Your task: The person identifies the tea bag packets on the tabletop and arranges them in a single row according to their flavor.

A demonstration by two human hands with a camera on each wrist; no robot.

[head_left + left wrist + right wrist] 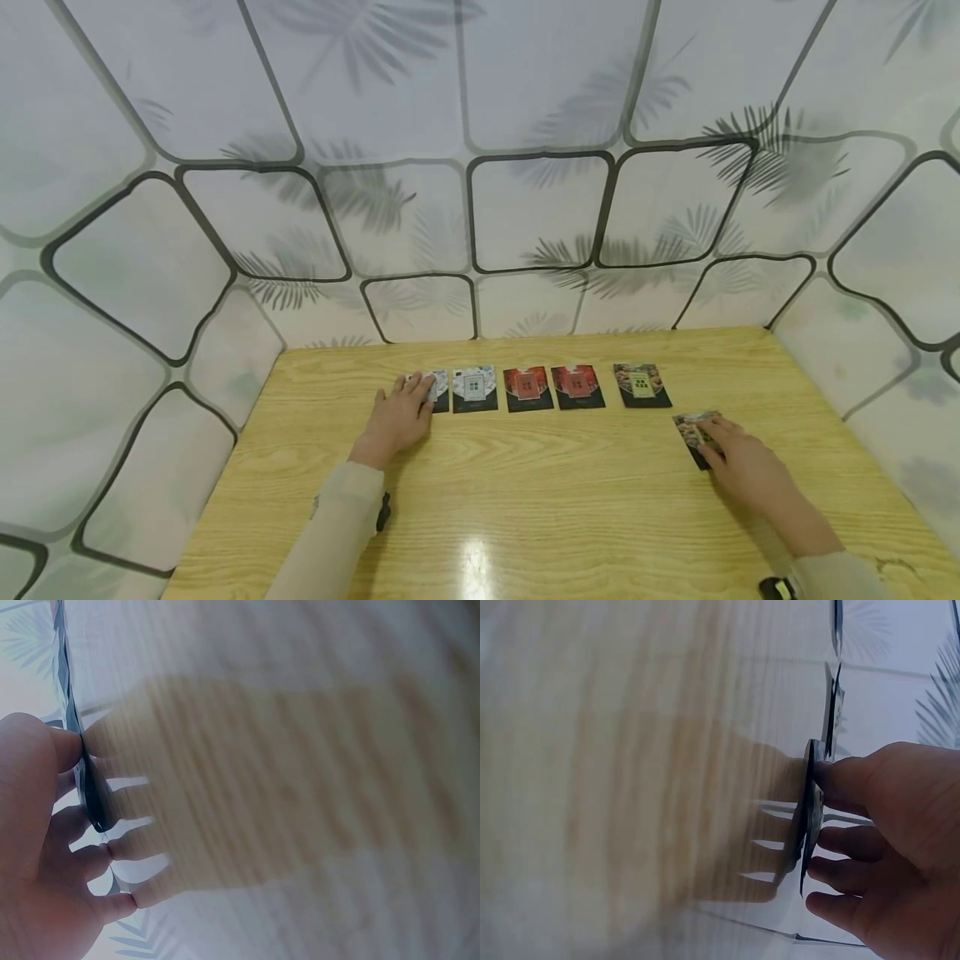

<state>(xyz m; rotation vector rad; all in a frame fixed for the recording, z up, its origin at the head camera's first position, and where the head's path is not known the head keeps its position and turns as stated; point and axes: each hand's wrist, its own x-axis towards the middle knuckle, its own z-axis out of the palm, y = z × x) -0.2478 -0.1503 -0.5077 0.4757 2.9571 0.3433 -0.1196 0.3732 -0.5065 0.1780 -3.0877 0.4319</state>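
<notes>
My left hand (397, 417) rests on a white-and-blue flat packet (441, 393) with a black lower band, at the left end of a row. In the left wrist view its thumb (66, 748) touches the packet's edge, seen side-on, with the other fingers spread beyond. At the right, my right hand (750, 467) holds a dark, multicoloured packet (688, 433) by thumb and fingers, turned askew and nearer me than the row. The right wrist view shows this packet (810, 810) edge-on at the fingertips, close over the table. The hand covers much of its front.
Between the hands, the row continues with another white-and-blue packet (474, 390), two red-and-black packets (528, 389) and a multicoloured packet with a yellow-green label (642, 386). The wooden table (525, 500) meets patterned fabric walls (525, 304) at the back and sides.
</notes>
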